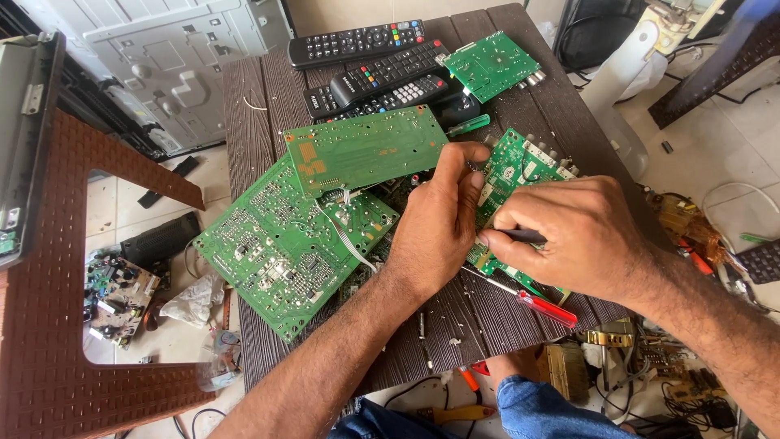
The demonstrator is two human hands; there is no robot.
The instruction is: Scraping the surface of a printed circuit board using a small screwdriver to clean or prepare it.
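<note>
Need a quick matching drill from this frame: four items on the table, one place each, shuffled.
Things:
1. remote controls
2. red-handled screwdriver
3. large circuit board
4. small circuit board

Places:
A. far right of the table, beside the remotes
B. near edge, under the right hand
C. far end of the table, stacked
D. left of the left hand

Pairs: 1-C, 2-B, 3-D, 4-A
</note>
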